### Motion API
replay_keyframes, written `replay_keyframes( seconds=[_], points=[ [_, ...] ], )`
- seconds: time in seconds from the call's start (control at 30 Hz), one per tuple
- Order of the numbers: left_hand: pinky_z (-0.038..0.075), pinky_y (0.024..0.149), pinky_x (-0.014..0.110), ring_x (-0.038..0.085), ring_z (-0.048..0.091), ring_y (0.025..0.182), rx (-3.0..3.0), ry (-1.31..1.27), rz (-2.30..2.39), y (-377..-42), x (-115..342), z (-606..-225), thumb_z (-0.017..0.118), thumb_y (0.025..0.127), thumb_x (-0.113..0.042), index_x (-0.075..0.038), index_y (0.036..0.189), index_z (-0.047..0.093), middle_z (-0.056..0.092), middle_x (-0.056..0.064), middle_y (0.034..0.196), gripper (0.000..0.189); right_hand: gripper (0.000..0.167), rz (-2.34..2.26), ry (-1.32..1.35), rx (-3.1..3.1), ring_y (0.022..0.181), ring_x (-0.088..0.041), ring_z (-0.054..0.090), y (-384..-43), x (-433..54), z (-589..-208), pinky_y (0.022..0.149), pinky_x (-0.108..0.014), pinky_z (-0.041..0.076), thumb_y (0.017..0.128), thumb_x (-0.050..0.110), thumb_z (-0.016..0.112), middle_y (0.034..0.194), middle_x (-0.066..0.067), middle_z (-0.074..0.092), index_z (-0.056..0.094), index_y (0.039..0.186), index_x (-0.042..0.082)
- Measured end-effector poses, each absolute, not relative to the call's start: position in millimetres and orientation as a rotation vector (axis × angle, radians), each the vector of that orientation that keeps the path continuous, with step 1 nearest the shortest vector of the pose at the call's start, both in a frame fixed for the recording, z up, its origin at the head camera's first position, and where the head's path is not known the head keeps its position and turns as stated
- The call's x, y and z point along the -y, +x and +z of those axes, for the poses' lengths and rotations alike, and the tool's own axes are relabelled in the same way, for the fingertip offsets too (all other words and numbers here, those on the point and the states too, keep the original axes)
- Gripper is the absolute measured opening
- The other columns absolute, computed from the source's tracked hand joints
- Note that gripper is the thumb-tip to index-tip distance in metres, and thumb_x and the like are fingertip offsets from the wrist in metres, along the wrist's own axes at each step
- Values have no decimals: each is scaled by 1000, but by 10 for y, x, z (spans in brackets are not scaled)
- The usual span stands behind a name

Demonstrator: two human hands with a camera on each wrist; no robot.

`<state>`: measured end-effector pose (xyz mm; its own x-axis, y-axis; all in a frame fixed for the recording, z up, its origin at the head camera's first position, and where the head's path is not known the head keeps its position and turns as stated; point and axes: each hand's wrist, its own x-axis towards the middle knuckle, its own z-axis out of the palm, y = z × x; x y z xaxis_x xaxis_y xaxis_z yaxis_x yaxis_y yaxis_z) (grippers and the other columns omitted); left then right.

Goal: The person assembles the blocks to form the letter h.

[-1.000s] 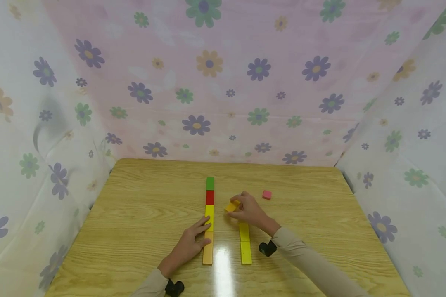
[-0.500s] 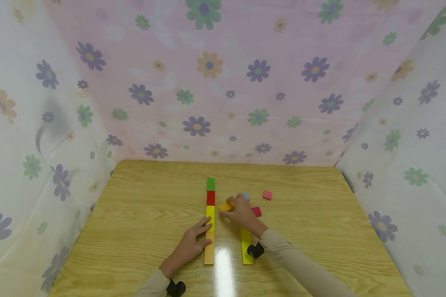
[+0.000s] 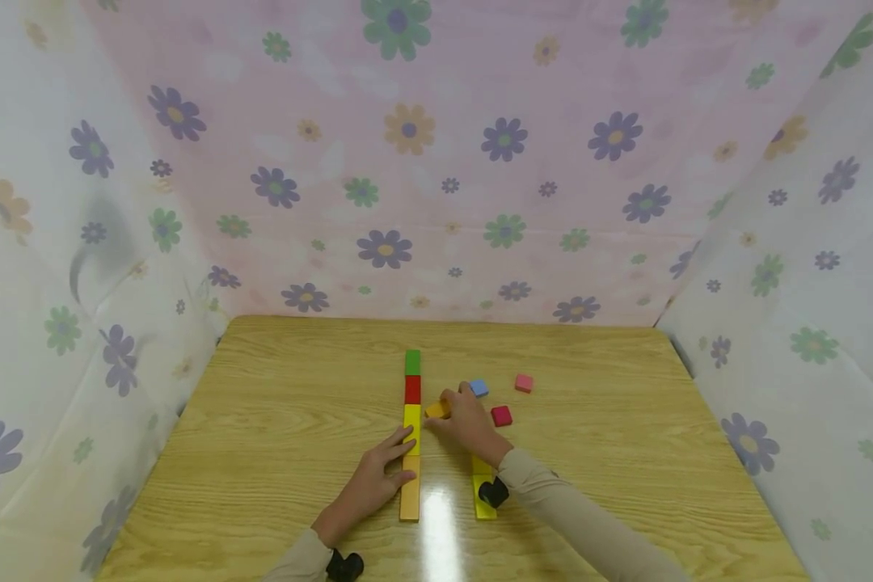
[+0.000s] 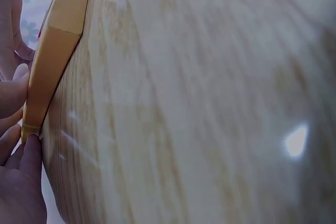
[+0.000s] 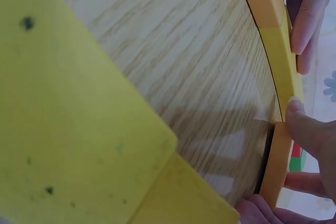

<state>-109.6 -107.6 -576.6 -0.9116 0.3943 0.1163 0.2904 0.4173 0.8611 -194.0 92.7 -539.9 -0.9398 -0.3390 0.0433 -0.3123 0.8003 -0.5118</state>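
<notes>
Right hand (image 3: 467, 422): thumb and fingers pinching an orange block (image 3: 436, 411), which lies crosswise just right of the long row; contact with the tabletop (image 3: 291, 388) cannot be told.

Left hand (image 3: 369, 485): fingers spread, fingertips resting on the yellow block (image 3: 411, 415), thumb on the light-orange block (image 3: 410, 501).

Long row, end to end, far to near: green block (image 3: 413, 363), red block (image 3: 413, 390), then the yellow block and the light-orange block.

Second row, right of the first, well apart: two yellow blocks (image 3: 486, 512), end to end, partly covered by the right wrist's black device (image 3: 493, 491).

Loose, beyond the second row: one blue block (image 3: 480, 388), one crimson block (image 3: 502, 415), one pink block (image 3: 524, 383), apart from one another.

Backdrop: flowered cloth (image 3: 451, 153), pink behind, whitish at both sides.
</notes>
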Motion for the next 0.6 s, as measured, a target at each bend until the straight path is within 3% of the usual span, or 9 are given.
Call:
replay_keyframes(
  seconds=[0.27, 0.6],
  points=[
    [32, 106, 44, 27, 28, 138, -2557, 614, 1521, -1102, 1069, -5760, 68, 87, -11, 3, 133, 52, 35, 8, 149, 51, 49, -824, -571, -2879, 66, -16, 38, -1995, -960, -5391, 54, -25, 32, 79, 39, 76, 83, -7, 39, 65, 105, 0],
    [32, 106, 44, 27, 28, 138, -2570, 613, 1498, -1108, 1073, -5772, 68, 87, -14, 2, 134, 51, 34, 8, 150, 52, 31, -782, -681, -2839, 77, -17, 46, -2065, -1034, -5442, 66, -28, 47, 84, 15, 73, 97, -11, 48, 64, 108, -1]
  ],
)
